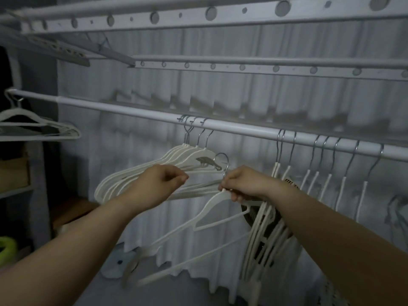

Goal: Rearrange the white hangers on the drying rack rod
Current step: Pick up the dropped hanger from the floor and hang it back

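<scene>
We're looking at a home laundry corner: drying rack rod running just above the grip, white hangers crowding it, perforated rails overhead, curtain hanging behind.

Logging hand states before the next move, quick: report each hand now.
Left hand: fingers curled at the hung bunch of hangers; grip cannot be told.
Right hand: pinches the neck of a white hanger, its hook off the rod.
</scene>
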A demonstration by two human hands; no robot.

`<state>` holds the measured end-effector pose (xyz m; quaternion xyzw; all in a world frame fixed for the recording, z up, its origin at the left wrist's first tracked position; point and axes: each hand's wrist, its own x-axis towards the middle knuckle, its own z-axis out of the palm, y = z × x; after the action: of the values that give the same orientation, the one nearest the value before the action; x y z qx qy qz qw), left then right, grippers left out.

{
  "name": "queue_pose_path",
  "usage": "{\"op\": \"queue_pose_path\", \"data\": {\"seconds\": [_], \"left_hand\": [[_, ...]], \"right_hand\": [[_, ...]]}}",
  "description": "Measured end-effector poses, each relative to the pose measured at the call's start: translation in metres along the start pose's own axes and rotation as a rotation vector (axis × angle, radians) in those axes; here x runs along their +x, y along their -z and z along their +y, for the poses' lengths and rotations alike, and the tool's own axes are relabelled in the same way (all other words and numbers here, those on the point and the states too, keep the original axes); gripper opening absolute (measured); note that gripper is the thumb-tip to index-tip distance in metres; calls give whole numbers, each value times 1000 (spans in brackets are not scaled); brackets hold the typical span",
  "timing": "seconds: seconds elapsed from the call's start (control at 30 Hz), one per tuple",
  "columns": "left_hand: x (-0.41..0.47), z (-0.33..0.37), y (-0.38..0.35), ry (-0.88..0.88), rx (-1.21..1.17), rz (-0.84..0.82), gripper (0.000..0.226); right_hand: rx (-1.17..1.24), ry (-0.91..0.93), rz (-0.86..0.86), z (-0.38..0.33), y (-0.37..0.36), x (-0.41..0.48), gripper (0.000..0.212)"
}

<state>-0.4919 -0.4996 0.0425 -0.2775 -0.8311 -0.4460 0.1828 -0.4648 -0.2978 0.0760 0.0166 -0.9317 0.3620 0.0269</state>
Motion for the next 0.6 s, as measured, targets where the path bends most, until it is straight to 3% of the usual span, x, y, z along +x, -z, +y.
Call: {"op": "queue_pose_path", "data": {"seconds": [0.13,0.23,0.33,0.47,0.6], "left_hand": [[-40,-4,-1,137,149,-266,24],[-71,-8,2,181,201,-469,20],[-93,-10,15,248,179,-502,25],[-121,-15,58,286,157,-497,10],[-153,-25,114,363,60,-435,22]], "right_hand": [[-6,113,-97,-13,-21,-11,23],[11,168,-144,-23,-40,-20,21],[-14,219,-186,-35,-57,-31,16],[-47,297,-262,-59,-79,-47,21],[101,302,-400,-93,-111,-62,21]]}}
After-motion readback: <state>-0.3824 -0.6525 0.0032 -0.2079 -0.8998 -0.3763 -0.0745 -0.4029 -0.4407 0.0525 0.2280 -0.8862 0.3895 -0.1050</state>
